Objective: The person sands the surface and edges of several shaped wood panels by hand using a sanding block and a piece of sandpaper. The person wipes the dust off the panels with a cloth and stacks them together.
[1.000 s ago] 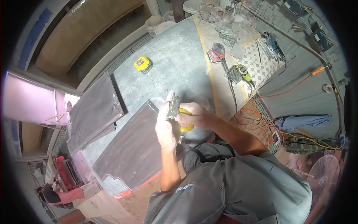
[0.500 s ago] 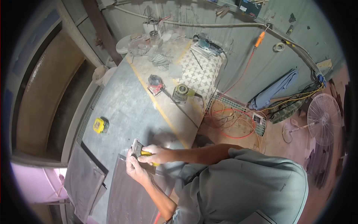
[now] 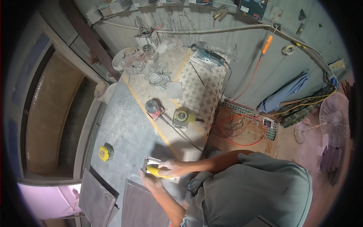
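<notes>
A hand sander with a yellow grip [image 3: 154, 170] and a pale rectangular plate is held over the near part of the table. My right hand [image 3: 173, 168] is closed round the grip from the right. Below it, my left hand [image 3: 152, 182] holds the left end of the plate, its fingers at the edge and partly hidden. The top of the tool faces up. Just under my left arm lies a dark grey flat panel [image 3: 141, 204].
Another grey panel [image 3: 96, 198] lies left, with a yellow tape-measure-like item [image 3: 106, 153] above it. Ahead are a red-based sander [image 3: 154, 109], a green sander [image 3: 181, 118] and a teal power tool [image 3: 209, 56]. Hoses [image 3: 242, 130] coil right; a fan [image 3: 334, 119] stands farther right.
The hand sander has turned from nearly edge-on to flat, its top now showing. Both hands stay on it. The whole view has shifted, so the table items appear lower.
</notes>
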`<state>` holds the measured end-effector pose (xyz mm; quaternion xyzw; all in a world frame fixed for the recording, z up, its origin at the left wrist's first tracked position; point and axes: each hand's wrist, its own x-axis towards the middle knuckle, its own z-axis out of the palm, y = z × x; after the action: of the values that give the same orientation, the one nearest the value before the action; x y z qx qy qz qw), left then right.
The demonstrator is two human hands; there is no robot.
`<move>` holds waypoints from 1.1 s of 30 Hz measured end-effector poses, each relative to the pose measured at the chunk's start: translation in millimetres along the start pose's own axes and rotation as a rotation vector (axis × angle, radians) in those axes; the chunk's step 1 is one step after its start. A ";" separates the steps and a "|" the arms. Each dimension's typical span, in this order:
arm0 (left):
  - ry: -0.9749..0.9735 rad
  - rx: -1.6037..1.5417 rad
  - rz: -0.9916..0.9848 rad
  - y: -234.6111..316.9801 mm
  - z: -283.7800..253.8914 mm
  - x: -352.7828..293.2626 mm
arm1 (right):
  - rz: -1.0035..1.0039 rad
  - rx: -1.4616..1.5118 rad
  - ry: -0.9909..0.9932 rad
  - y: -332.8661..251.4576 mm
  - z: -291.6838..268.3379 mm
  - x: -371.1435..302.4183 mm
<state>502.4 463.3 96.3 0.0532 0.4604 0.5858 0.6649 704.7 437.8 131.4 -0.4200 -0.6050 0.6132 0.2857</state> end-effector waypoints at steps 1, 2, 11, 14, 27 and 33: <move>0.012 -0.041 -0.072 -6.1 6.7 12.3 | -0.006 -0.027 0.022 -0.5 -22.3 -12.2; 0.050 -0.062 -0.112 -10.1 19.2 20.3 | 0.024 0.006 0.108 10.5 -38.6 -21.7; 0.067 0.080 -0.198 -35.6 25.4 156.6 | -0.076 -0.196 0.626 88.3 -205.9 -76.3; 0.322 0.804 -0.140 -47.2 -4.1 196.0 | -0.105 -0.235 0.698 96.0 -249.9 -61.3; -0.041 0.943 0.151 -111.0 34.9 120.8 | 0.094 -1.044 0.068 260.1 -400.7 13.5; -0.025 1.016 0.203 -113.5 25.2 124.7 | 0.363 -0.770 0.226 296.4 -409.6 45.2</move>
<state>588.5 543.4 -27.2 0.4205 0.6713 0.3492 0.5006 1082.1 651.2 -132.6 -0.6598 -0.6706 0.3335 0.0605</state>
